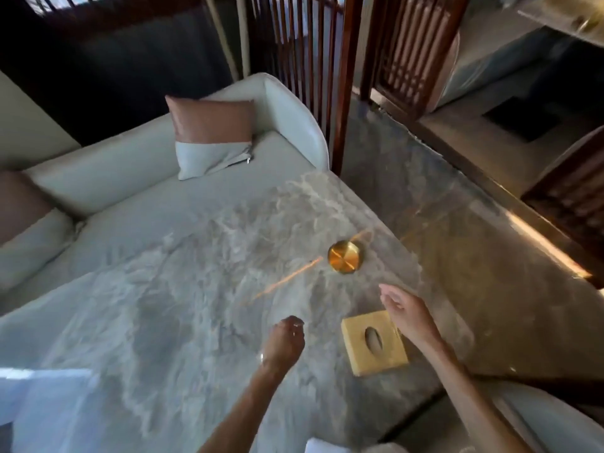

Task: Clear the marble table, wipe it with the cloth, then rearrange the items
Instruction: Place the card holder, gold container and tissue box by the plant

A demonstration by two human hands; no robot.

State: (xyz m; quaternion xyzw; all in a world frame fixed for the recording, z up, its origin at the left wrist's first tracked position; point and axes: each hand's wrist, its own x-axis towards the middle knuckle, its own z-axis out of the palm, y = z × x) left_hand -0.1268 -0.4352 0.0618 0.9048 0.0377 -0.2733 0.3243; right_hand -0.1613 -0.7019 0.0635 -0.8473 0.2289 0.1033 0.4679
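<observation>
The marble table (183,289) fills the middle of the head view. A round gold dish (344,261) sits on it toward the right. Nearer me lies a yellow tissue box (374,343) with an oval slot. My left hand (284,343) hovers over the marble left of the box, fingers loosely curled and holding nothing. My right hand (408,313) hangs just above the box's far right corner, fingers relaxed and empty. No cloth is clearly visible.
A pale sofa (137,178) with a pink and grey cushion (212,135) runs along the table's far side. Dark wooden slatted screens (304,60) stand behind. A polished stone floor (457,223) lies right of the table. Something white (323,447) shows at the bottom edge.
</observation>
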